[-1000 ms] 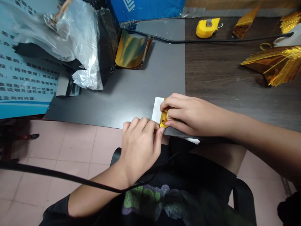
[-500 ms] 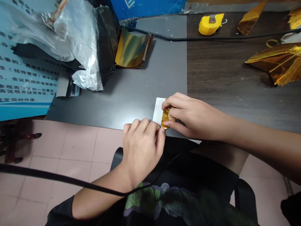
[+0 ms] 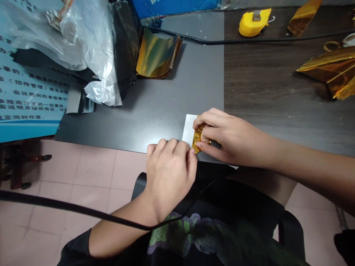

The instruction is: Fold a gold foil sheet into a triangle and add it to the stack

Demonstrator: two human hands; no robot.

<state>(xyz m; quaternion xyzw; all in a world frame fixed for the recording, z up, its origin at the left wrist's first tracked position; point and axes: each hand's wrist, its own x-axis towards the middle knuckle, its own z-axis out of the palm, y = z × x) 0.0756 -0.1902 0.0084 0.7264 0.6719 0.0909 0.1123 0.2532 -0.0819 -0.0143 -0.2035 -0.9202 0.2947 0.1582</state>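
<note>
A small sheet of gold foil paper [image 3: 197, 136] with a white side [image 3: 189, 126] lies at the table's front edge. My right hand [image 3: 222, 136] has its fingers curled on the gold part, thumb and fingertips pressed to it. At the sheet's lower left corner, my left hand [image 3: 169, 170] is closed, its thumb and forefinger pinching the near edge. The left fingertips and much of the sheet under the right hand are hidden.
A stack of gold paper sheets [image 3: 158, 55] stands beside a clear plastic bag [image 3: 91, 48]. Toward the back right are a yellow tape measure [image 3: 253, 24], folded gold paper [image 3: 304, 17] and a bundle of gold paper [image 3: 332, 72]. A black cable [image 3: 194, 39] crosses the table.
The camera view has shifted slightly. Both hands stay on the gold foil paper in nearly the same grip, with only small finger movement.
</note>
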